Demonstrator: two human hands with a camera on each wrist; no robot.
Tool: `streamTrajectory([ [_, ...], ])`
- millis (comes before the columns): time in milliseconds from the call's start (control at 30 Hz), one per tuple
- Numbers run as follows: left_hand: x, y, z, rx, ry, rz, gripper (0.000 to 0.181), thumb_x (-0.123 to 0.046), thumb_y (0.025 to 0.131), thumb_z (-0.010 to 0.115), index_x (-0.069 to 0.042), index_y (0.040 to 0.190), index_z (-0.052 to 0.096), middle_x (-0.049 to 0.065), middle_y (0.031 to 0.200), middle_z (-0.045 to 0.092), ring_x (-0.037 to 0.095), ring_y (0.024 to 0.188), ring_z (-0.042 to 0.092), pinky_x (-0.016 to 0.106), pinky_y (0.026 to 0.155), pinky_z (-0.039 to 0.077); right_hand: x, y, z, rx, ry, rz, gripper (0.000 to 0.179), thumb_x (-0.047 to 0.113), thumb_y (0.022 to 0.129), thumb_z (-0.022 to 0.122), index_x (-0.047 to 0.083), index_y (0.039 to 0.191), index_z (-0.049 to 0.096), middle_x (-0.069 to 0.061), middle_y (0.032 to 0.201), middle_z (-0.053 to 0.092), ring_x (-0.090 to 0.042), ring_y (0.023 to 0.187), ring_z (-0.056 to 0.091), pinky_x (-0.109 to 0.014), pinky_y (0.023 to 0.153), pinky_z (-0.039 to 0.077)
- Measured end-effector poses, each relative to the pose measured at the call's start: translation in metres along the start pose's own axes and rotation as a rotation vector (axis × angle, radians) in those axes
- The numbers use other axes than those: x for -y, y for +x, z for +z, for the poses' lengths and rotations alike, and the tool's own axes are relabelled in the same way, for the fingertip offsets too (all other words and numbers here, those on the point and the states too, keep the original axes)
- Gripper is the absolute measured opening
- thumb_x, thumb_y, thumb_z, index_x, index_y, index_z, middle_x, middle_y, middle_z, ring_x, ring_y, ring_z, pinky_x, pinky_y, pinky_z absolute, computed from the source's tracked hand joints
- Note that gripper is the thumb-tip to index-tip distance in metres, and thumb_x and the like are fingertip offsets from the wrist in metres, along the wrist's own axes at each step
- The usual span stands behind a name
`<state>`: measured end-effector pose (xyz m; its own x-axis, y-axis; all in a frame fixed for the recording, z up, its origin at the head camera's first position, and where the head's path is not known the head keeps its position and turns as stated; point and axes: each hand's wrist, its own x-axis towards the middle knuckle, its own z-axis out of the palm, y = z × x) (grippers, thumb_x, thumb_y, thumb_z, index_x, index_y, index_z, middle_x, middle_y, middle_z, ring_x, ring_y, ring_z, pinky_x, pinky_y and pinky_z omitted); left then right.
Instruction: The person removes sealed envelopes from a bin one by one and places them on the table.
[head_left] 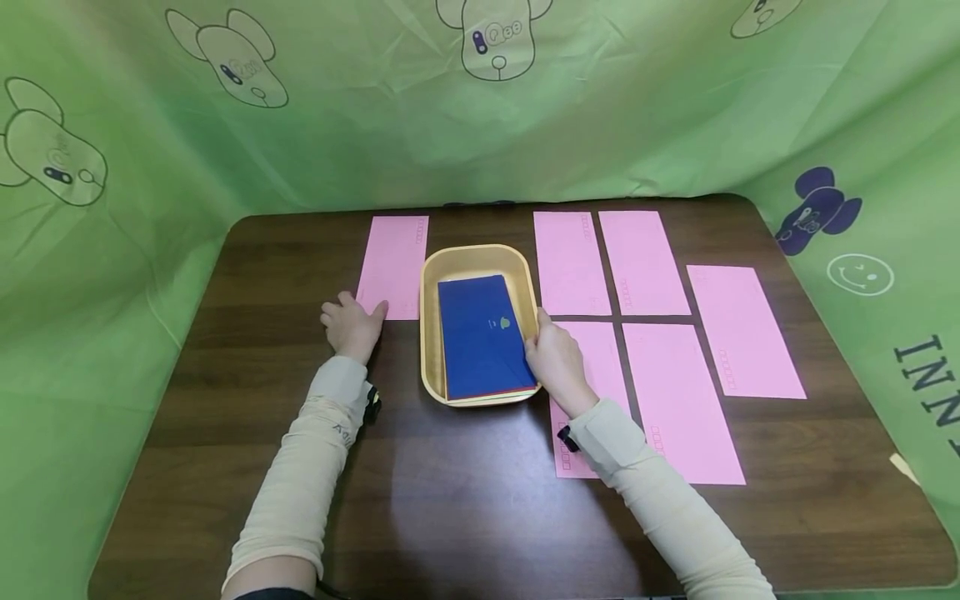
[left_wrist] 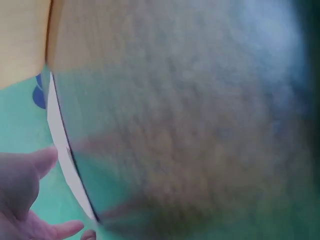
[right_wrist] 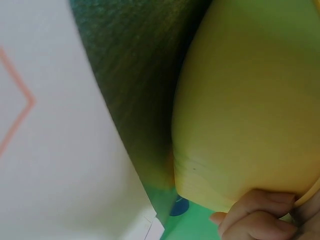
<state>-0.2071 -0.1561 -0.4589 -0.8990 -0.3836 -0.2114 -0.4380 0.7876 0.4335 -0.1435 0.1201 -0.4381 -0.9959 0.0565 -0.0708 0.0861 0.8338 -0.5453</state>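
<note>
Yellow tray (head_left: pixel 429 333), held at its right long side by the right hand (head_left: pixel 558 362), whose fingers curl over the rim in the right wrist view. The tray lies to the left of this hand and reaches beyond it, long axis running away from the person; the grip sits on the near half of that side. The left hand (head_left: pixel 352 327), the farther of the two, stands apart from the tray, fingers and thumb spread; its thumb lies at the near edge of a pink sheet (head_left: pixel 393 258), contact not determinable. Inside the tray, a flat stack (head_left: pixel 480 342), blue on top, lies lengthwise. The left sheet closely borders the tray; other pink sheets (head_left: pixel 570 262) flank its right, so sideways room appears narrow. Toward the person, the table (head_left: pixel 465 500) shows dark wood. Green cloth (head_left: pixel 450 150) hangs behind the far edge.
</note>
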Motion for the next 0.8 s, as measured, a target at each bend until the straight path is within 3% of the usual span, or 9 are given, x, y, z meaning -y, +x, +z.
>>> streamTrajectory([
  [200,-0.010,-0.017,-0.009,-0.090,-0.026,0.117,0.057,-0.042,0.096,0.049,0.003,0.130,0.043,0.029,0.123,0.050,0.043,0.113,0.048,0.054,0.087,0.046,-0.001,-0.001,0.002,-0.002,-0.004,-0.007,0.051,0.010,0.091,0.053,-0.006,0.138,0.043,-0.028,0.101,0.068,-0.039,0.083,0.067,-0.051,0.069,0.051],
  [333,-0.025,-0.041,-0.013,-0.128,-0.006,0.230,0.043,-0.044,0.095,0.048,-0.003,0.106,0.055,0.022,0.097,0.066,0.040,0.091,0.064,0.052,0.072,0.049,-0.001,0.000,0.003,-0.004,-0.009,-0.008,0.051,0.011,0.091,0.053,-0.006,0.138,0.043,-0.027,0.099,0.068,-0.039,0.083,0.067,-0.051,0.068,0.051],
  [433,-0.037,-0.062,-0.013,-0.154,0.023,0.347,0.036,-0.043,0.094,0.052,-0.008,0.087,0.060,0.015,0.076,0.068,0.034,0.072,0.066,0.048,0.061,0.049,-0.001,0.000,0.003,0.001,-0.008,-0.004,0.052,0.011,0.090,0.054,-0.006,0.139,0.043,-0.026,0.099,0.068,-0.039,0.083,0.067,-0.051,0.069,0.052],
  [600,-0.052,-0.096,-0.008,-0.099,0.137,0.516,0.043,-0.047,0.092,0.056,-0.011,0.069,0.058,0.005,0.056,0.059,0.022,0.052,0.058,0.036,0.046,0.041,-0.001,0.000,0.003,0.004,-0.012,0.004,0.053,0.011,0.090,0.054,-0.006,0.139,0.042,-0.026,0.098,0.068,-0.038,0.083,0.067,-0.050,0.069,0.051],
  [800,-0.059,-0.121,0.001,-0.048,0.375,0.584,0.060,-0.066,0.083,0.056,-0.008,0.068,0.059,0.004,0.052,0.053,0.020,0.046,0.055,0.030,0.041,0.040,0.000,0.000,0.003,0.005,-0.011,0.006,0.053,0.011,0.091,0.054,-0.006,0.139,0.042,-0.027,0.103,0.067,-0.038,0.083,0.066,-0.050,0.069,0.052],
])
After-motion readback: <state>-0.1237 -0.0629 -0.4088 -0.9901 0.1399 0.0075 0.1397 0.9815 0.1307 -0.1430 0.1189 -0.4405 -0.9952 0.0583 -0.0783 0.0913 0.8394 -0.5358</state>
